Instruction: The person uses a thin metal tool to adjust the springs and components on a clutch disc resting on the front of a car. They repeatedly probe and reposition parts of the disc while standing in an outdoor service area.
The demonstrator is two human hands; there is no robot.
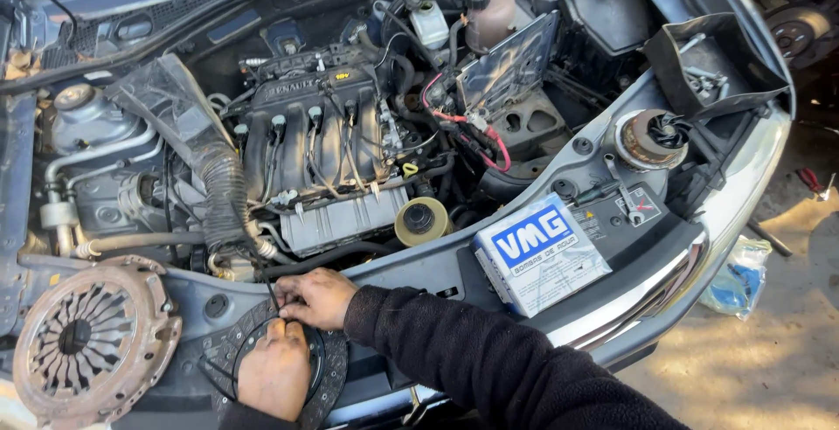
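A dark round clutch disc (330, 376) lies on the car's front panel at the bottom of the view. My left hand (273, 379) rests flat on top of it, fingertips pointing up toward my right hand. My right hand (315, 297), in a black sleeve, sits just above the disc's upper edge. Its fingers pinch a thin black cord (270, 286) that runs up into the engine bay and also loops around the disc under my left hand. The fingertips of both hands meet at the cord.
A rusty clutch pressure plate (87, 343) lies at the bottom left. A white and blue box (542, 255), a yellowish oil filter (422, 220), a turbo part (654, 139) and a black tray of bolts (712, 67) sit around the open engine (323, 133). A plastic bag (738, 277) lies on the ground.
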